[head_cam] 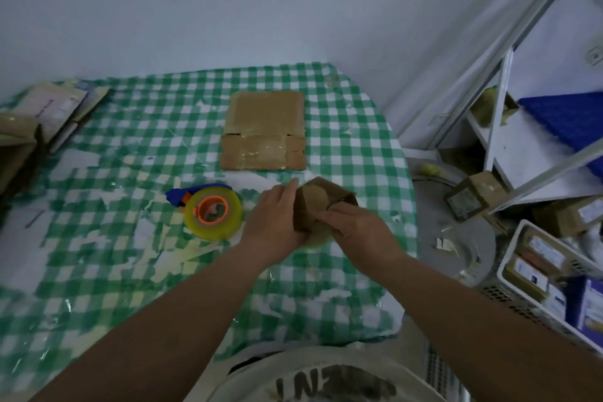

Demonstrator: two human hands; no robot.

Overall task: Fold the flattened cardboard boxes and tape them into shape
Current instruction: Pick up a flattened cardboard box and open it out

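Observation:
A small brown cardboard box, partly folded into shape with its flaps open, is held just above the table between both hands. My left hand grips its left side. My right hand grips its right flap from the near side. A flattened cardboard piece with shiny tape across its lower part lies farther back on the green checked tablecloth. A roll of clear tape in a blue and orange dispenser sits just left of my left hand.
Stacked cardboard and packets lie at the table's left edge. To the right stand a white metal rack, a finished taped box on the floor, and a white basket with several packages.

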